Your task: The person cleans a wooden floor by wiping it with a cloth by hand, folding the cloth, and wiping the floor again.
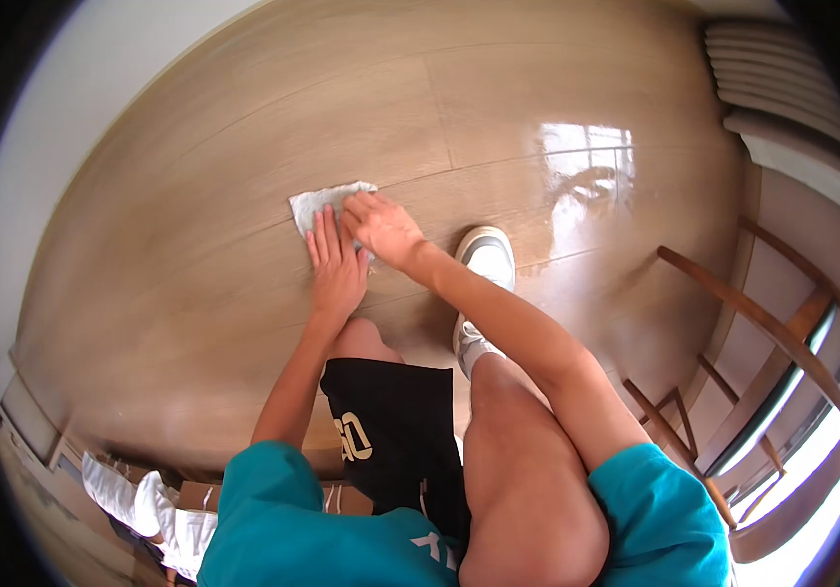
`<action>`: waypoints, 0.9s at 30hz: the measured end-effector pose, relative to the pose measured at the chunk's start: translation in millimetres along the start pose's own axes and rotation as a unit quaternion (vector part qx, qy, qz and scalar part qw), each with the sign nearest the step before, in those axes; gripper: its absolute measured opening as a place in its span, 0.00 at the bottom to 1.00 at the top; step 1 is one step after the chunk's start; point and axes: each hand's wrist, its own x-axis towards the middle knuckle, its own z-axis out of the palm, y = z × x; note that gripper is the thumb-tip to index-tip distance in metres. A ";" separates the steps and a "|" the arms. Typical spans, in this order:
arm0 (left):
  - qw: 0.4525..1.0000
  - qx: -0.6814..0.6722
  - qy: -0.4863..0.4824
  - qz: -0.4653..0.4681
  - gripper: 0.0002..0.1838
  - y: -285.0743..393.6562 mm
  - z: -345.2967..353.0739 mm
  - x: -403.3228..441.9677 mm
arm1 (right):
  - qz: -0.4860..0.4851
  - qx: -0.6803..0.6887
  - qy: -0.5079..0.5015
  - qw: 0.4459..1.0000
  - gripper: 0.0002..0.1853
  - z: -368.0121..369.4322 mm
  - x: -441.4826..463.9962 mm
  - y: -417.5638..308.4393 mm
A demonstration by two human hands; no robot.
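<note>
A white cloth or paper wipe [308, 203] lies spread on the wood-look floor [244, 127]. My left hand [338, 266] presses flat on it, fingers stretched out and a little apart. Beside it, my right hand [381, 227] has its fingers curled in over the cloth's right part, close to the left fingers. What lies beneath the right fingertips is mostly hidden, but they appear to grip the cloth.
My white shoe [488, 259] stands right of my hands, and my bent knee is near the floor. Wooden chairs [762, 313] are at the right. A grey ribbed item [777, 78] is at upper right. White fabric [185, 528] and cardboard boxes [200, 496] sit at lower left.
</note>
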 end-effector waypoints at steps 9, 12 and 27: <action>0.997 -0.016 -0.033 0.072 0.45 67.0 10.6 52.3 | 0.161 -0.016 0.004 0.987 0.18 -51.7 -48.7 30.3; 0.997 -0.025 -0.004 0.067 0.40 61.8 5.1 54.3 | 0.126 -0.087 0.087 0.984 0.11 -49.9 -49.0 27.6; 0.974 -0.225 -0.015 -0.009 0.13 81.3 -158.3 62.9 | 0.106 0.213 -0.117 0.964 0.09 -178.3 4.8 23.5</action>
